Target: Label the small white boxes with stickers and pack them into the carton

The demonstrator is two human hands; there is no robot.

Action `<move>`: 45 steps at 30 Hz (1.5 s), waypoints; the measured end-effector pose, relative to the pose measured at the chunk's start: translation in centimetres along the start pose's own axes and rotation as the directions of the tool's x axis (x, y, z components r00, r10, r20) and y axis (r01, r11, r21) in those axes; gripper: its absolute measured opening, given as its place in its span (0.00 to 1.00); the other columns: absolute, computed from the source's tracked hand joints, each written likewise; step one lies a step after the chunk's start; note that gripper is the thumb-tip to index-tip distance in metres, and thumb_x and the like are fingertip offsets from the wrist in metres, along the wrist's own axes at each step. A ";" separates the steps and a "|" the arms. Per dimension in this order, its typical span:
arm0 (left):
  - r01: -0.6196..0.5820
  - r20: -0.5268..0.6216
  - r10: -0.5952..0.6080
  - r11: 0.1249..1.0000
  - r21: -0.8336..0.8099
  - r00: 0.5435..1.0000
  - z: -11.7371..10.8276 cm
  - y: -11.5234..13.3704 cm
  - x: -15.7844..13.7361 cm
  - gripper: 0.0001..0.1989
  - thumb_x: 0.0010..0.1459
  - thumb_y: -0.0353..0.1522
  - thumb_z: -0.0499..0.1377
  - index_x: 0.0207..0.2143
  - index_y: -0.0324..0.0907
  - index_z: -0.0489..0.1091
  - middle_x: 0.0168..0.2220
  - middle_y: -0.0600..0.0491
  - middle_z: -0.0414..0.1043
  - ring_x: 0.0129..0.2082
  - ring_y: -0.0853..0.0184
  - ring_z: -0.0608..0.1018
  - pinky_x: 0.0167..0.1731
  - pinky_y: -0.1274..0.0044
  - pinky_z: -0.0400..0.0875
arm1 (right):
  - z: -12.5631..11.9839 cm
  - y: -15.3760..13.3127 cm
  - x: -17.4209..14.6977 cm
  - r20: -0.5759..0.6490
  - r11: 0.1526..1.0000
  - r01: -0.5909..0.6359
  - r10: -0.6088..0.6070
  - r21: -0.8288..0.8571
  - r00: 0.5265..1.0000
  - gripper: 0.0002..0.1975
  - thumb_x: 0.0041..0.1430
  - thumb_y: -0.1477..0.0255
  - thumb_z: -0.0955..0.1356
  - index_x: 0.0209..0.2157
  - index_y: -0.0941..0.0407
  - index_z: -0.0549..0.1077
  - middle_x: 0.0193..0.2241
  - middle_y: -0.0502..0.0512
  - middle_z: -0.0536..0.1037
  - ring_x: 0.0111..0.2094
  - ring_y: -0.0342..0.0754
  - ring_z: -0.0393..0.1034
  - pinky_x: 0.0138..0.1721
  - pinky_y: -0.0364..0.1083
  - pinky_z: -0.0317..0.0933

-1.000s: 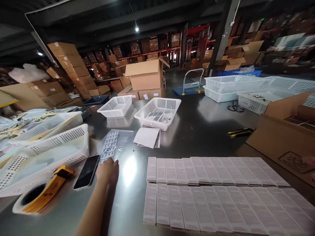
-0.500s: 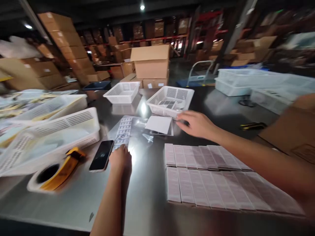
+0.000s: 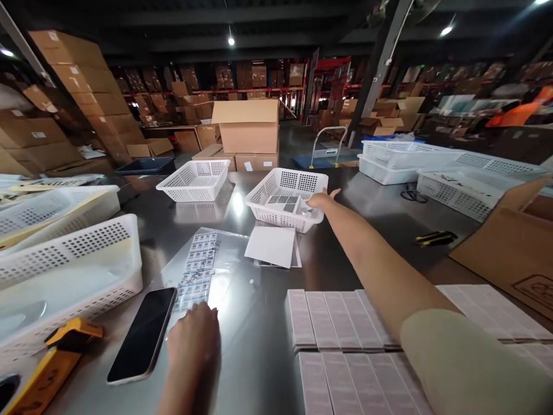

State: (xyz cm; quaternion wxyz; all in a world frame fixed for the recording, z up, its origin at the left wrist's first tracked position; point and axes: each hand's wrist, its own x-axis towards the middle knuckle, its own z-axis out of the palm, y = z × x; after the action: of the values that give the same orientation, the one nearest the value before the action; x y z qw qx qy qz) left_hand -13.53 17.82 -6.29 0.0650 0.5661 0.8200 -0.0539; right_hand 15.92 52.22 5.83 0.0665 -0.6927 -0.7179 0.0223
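My right hand [image 3: 323, 199] grips the right rim of a white plastic basket [image 3: 280, 220], thumb inside and fingers outside. Grey-and-white cards [image 3: 283, 203] and a small clear bag lie in this basket. Low on the metal table, my left hand [image 3: 194, 331] rests with curled fingers at the near end of a sheet of printed labels [image 3: 199, 262]; what its fingers hold, if anything, is hidden. Left of that hand lies a black phone [image 3: 142, 334]. A white sheet of paper [image 3: 270, 246] sits just in front of the gripped basket. Rows of pale pink boxes [image 3: 341, 320] stand under my right arm.
Another white basket [image 3: 194, 193] stands at the back left, and larger baskets [image 3: 116, 253] line the left side. A yellow tape dispenser [image 3: 64, 351] lies at the lower left. On the right are a box cutter [image 3: 436, 238], stacked baskets [image 3: 393, 164] and a cardboard box [image 3: 514, 248].
My right hand has moved from the near right corner of the basket to its right rim. My left hand stays by the label sheet. The view has shifted.
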 end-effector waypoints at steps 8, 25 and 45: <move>-0.032 -0.280 -0.125 0.867 -0.497 0.952 -0.2 -1.0 0.0 0.22 0.63 0.45 0.52 0.49 0.41 0.75 0.51 0.37 0.76 0.50 0.43 0.78 0.47 0.58 0.70 | -5.6 0.3 -8.7 -0.480 0.895 0.437 -0.422 -0.088 0.769 0.27 0.69 0.62 0.58 0.62 0.64 0.65 0.67 0.63 0.49 0.71 0.53 0.39 0.71 0.60 0.37; 0.037 0.046 0.740 0.028 -0.999 0.671 -10.5 1.1 -15.2 0.23 0.50 0.30 0.69 0.50 0.44 0.75 0.27 0.51 0.76 0.24 0.64 0.77 0.26 0.76 0.72 | -4.9 0.8 -41.3 -0.348 0.318 0.824 -0.791 0.469 0.503 0.20 0.64 0.63 0.68 0.54 0.57 0.69 0.54 0.57 0.70 0.56 0.43 0.67 0.52 0.42 0.66; -0.287 -0.237 -0.293 -0.140 -0.948 0.926 -0.2 5.8 -29.4 0.28 0.56 0.28 0.68 0.59 0.51 0.69 0.45 0.52 0.81 0.41 0.68 0.83 0.43 0.82 0.77 | 2.1 2.4 -47.5 -0.226 0.062 0.330 -0.612 0.942 0.758 0.24 0.61 0.68 0.72 0.57 0.52 0.67 0.42 0.51 0.74 0.43 0.35 0.71 0.49 0.36 0.68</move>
State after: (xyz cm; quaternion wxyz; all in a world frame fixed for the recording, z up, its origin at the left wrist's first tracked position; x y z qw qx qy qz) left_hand 2.20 -7.23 -1.26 0.3106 0.3143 0.5685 0.6940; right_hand 19.56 5.05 0.42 0.3877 -0.2205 -0.7375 0.5071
